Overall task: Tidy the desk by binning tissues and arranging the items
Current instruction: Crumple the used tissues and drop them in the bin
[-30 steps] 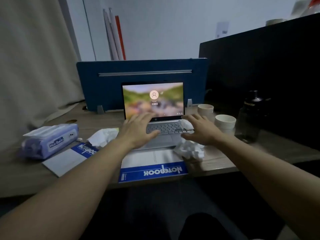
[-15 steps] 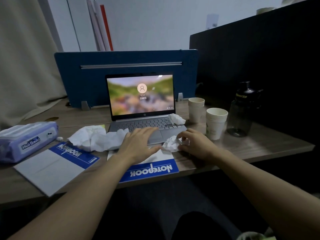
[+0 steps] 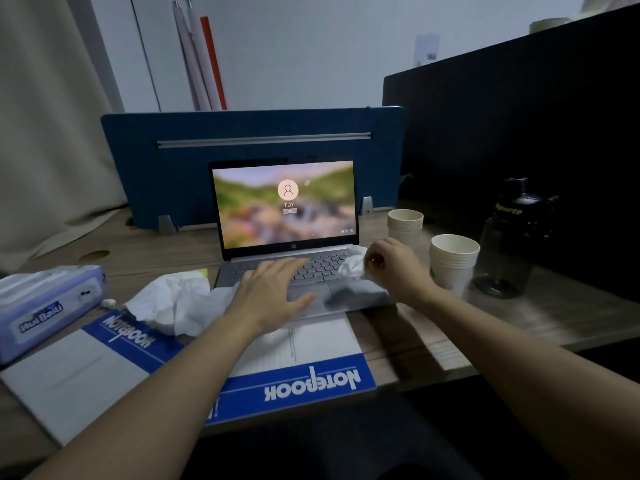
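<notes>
My right hand (image 3: 393, 268) pinches a crumpled white tissue (image 3: 352, 266) over the right end of the open laptop's (image 3: 287, 209) keyboard. White paper also shows at the keyboard's far right corner, and I cannot tell whether it is a separate tissue. With fingers straight, my left hand (image 3: 273, 292) lies flat over the touchpad and lower keys. A large loose tissue (image 3: 173, 303) lies left of the laptop, partly on a blue-and-white notebook (image 3: 69, 375). A second notebook (image 3: 311, 379) lies at the desk's front edge under my left forearm.
A purple tissue pack (image 3: 45, 306) sits at the far left, a small white earbud (image 3: 109, 302) beside it. Two stacks of paper cups (image 3: 405, 223) (image 3: 453, 261) and a dark bottle (image 3: 512, 244) stand right of the laptop. A blue divider (image 3: 242, 168) and a black partition bound the desk.
My right hand has carried the crumpled tissue from the desk in front of the laptop up to the keyboard's right end. My left hand has slid forward onto the laptop.
</notes>
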The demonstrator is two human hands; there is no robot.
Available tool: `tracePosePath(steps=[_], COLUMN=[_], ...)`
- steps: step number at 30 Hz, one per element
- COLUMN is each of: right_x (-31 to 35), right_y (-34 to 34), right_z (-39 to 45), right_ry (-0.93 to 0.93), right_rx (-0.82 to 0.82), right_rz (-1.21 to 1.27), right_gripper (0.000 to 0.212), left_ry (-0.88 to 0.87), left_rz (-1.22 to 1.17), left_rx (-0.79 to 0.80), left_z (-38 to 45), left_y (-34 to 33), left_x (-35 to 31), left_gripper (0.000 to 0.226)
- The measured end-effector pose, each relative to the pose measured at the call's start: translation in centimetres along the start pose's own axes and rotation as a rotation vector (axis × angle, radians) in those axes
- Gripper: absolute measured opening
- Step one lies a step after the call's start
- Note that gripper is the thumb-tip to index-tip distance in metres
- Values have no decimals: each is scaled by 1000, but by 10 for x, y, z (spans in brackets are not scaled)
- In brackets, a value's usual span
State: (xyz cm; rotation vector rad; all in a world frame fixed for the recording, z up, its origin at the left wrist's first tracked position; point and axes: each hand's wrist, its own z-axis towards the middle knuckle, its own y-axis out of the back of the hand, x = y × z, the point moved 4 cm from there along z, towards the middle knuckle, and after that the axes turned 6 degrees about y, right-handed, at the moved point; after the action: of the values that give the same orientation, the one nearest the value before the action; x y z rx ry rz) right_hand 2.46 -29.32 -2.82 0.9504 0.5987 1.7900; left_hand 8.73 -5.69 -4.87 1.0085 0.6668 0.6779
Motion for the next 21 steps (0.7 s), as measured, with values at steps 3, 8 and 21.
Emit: tracePosePath(steps=[3,8,21], right_x=[-8,-27,-31], right_y=[1,-9,-49], right_z=[18,42,41], right_ry=[-25,-105,6], right_rx=[-45,-8,220], right_rz=[-64,-158,-59], right_gripper=[8,13,33], left_ry=[7,12,35], left_rz=[-15,-22,-35], left_rx=[-32,-44,-45], left_z=[13,30,41], left_y=[2,-3,-18], left_x=[4,14,34], left_gripper=[70,69,68])
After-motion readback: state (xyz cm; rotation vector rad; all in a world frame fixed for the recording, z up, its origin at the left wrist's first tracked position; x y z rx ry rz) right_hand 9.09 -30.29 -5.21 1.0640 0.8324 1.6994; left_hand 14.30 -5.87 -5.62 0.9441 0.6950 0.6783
